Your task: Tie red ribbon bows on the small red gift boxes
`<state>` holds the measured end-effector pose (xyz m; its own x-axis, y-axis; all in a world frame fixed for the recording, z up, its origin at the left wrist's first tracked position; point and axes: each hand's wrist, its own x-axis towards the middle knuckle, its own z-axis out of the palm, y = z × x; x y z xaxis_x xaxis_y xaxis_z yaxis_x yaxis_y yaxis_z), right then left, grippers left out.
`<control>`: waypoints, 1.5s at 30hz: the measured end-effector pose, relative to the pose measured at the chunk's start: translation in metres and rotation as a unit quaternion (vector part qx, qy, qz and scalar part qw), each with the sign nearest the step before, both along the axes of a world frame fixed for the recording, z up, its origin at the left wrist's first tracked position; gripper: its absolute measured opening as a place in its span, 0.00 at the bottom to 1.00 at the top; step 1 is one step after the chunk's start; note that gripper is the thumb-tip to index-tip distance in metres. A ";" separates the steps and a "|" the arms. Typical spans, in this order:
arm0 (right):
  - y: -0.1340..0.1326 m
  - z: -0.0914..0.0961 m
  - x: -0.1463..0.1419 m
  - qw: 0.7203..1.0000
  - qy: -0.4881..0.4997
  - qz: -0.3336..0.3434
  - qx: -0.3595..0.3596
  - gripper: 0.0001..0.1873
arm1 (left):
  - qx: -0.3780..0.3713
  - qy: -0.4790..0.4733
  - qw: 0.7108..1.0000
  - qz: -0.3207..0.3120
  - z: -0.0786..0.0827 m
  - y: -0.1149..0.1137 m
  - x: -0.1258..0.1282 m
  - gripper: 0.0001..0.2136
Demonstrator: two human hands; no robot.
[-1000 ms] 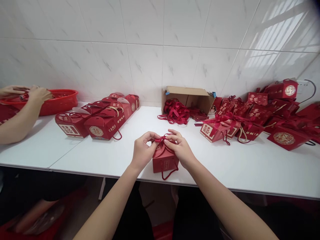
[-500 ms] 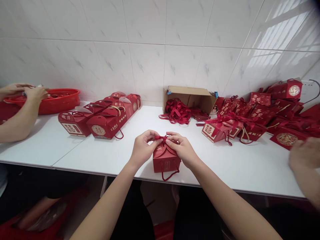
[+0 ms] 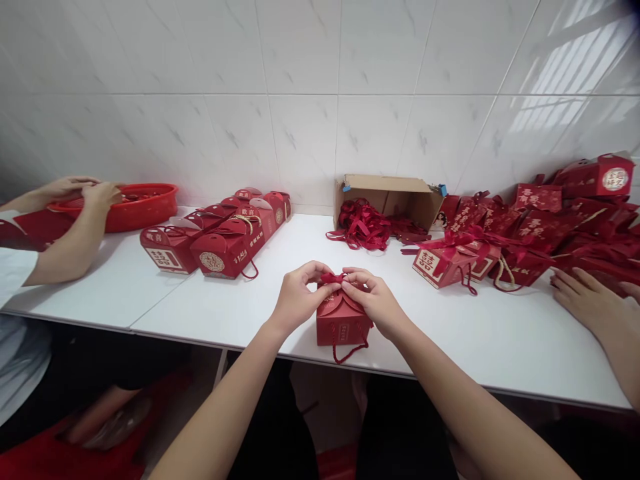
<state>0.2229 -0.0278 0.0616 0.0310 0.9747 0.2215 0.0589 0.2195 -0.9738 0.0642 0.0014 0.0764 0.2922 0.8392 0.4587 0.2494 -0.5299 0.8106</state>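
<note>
A small red gift box [image 3: 341, 323] stands near the front edge of the white table [image 3: 280, 253], a red cord loop hanging over its front. My left hand [image 3: 296, 298] and my right hand [image 3: 376, 299] meet over its top. Both pinch a red ribbon [image 3: 333, 277] that lies across the box's closed flaps. My fingers are curled tight on the ribbon's ends.
Two rows of red gift boxes [image 3: 223, 233] lie at the left. An open cardboard carton [image 3: 393, 195] spills red ribbons [image 3: 363, 225]. A heap of red boxes [image 3: 530, 227] fills the right. Another person's hands [image 3: 80, 193] work at a red basket [image 3: 127, 207]; another person's hand [image 3: 587, 300] reaches in at right.
My hands have stayed pinched on the ribbon, fingers drawn a little closer together. A co-worker's hand has come in from the right edge toward the box heap. The view has drifted left.
</note>
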 end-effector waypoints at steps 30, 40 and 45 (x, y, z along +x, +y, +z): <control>-0.012 -0.001 -0.006 0.997 0.074 0.020 -0.018 0.10 | 0.056 0.053 0.992 0.103 0.006 -0.025 0.003 0.06; -0.032 0.009 0.011 0.996 -0.087 0.020 0.002 0.12 | -0.026 0.097 0.995 0.017 0.011 -0.020 -0.005 0.07; -0.041 0.022 0.027 0.960 -0.264 -0.054 0.081 0.08 | -0.032 0.119 0.992 -0.007 0.020 -0.017 -0.009 0.07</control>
<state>0.2499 -0.0692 0.0840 -0.0290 0.9239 0.3816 0.5650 0.3301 -0.7562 0.0556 -0.0159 0.0964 0.3978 0.8591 0.3220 0.4303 -0.4847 0.7615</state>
